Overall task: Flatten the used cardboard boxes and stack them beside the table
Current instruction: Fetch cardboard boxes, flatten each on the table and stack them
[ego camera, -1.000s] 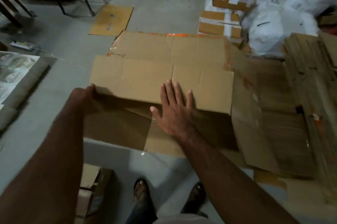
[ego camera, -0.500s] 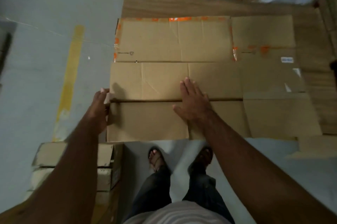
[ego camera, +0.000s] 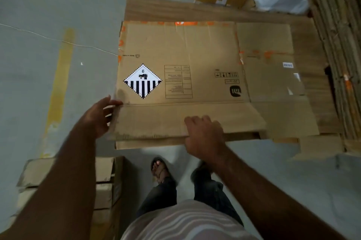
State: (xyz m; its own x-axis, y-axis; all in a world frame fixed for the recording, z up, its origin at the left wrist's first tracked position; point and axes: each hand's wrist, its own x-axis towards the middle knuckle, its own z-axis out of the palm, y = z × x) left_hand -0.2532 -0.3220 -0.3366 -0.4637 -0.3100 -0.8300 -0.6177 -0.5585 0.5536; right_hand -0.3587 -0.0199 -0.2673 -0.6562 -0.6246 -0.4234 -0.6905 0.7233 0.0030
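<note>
Right hand (ego camera: 204,138) went from flat palm to fingers curled over the flattened box (ego camera: 181,83) near edge; left hand (ego camera: 98,116) still pinches its corner. Grey concrete floor (ego camera: 39,63).

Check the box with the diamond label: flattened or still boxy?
Flattened. The labelled box lies as a flat sheet on the cardboard pile, near flap spread flat.

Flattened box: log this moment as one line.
flattened box on stack | left hand holds left edge | right hand grips near edge
</note>
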